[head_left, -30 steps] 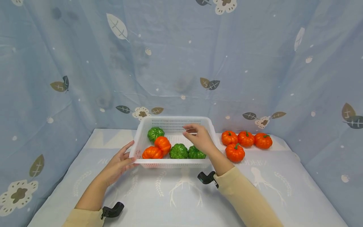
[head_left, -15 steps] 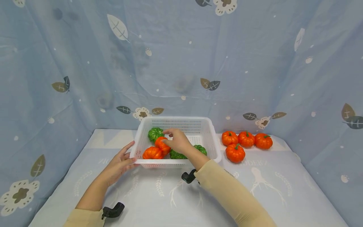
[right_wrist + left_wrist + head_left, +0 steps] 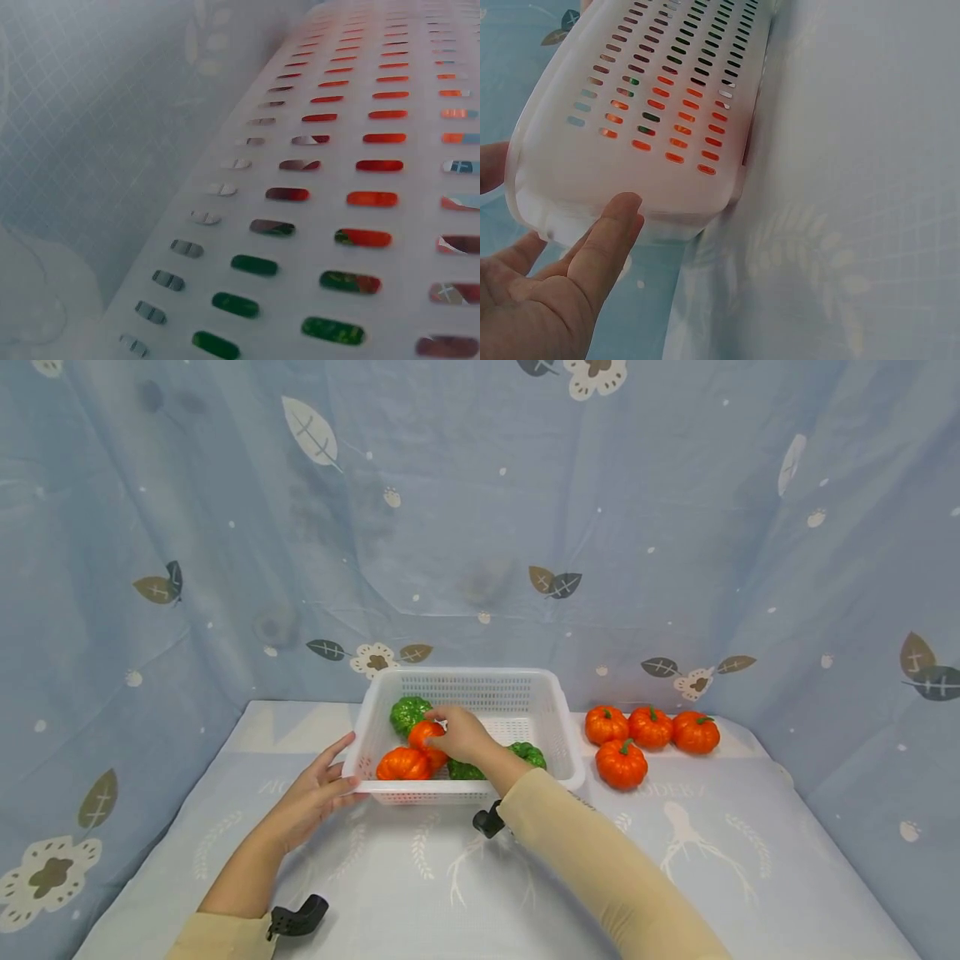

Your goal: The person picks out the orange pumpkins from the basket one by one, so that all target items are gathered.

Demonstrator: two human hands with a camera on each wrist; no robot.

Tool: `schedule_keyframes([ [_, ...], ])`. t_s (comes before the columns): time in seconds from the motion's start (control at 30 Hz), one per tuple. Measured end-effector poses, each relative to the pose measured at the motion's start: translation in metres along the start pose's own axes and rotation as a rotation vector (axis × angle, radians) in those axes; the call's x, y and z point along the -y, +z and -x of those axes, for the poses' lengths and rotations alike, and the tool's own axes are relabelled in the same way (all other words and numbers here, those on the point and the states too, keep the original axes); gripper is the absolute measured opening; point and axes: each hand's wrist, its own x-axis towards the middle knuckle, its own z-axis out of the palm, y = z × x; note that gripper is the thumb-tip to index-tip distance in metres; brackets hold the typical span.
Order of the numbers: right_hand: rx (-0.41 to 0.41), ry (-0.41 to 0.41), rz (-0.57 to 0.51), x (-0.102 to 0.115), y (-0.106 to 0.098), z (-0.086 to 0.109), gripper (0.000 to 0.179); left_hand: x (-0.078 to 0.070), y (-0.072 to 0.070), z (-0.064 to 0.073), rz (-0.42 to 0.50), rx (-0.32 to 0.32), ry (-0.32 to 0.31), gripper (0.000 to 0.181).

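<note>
A white perforated plastic basket [image 3: 465, 786] stands on the table and holds small orange and green pumpkins. My right hand [image 3: 467, 737] reaches inside and grips the upper orange pumpkin [image 3: 424, 734] with thumb and fingers. Touching that one is a second orange pumpkin [image 3: 402, 765] near the front left corner. One green pumpkin [image 3: 408, 715] lies behind them; two more, a partly covered green pumpkin [image 3: 463, 771] and another green pumpkin [image 3: 529, 753], lie under and beyond my right wrist. At the basket's left end my left hand [image 3: 311, 797] touches the wall, fingers fairly straight.
Several orange pumpkins [image 3: 622, 765] sit on the table right of the basket, one in front of a row. A patterned blue curtain [image 3: 480, 527] hangs right behind. Through the basket's slotted wall [image 3: 315, 247] orange and green show in the right wrist view.
My right hand has moved left and down inside the basket, from above its right part to the upper orange pumpkin, which it now grips. My left hand stays at the basket's left end.
</note>
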Motion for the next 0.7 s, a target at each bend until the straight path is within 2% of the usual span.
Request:
schedule_keyframes([
  [0.47, 0.010, -0.004, 0.005, -0.0023, 0.0011, -0.0017, 0.038, -0.0008, -0.0005, 0.0015, 0.006, 0.003, -0.002, 0.082],
  [0.7, -0.029, -0.007, -0.016, -0.0007, -0.0072, 0.0026, 0.039, -0.0007, -0.0004, 0.0015, 0.013, 0.014, 0.005, 0.082],
])
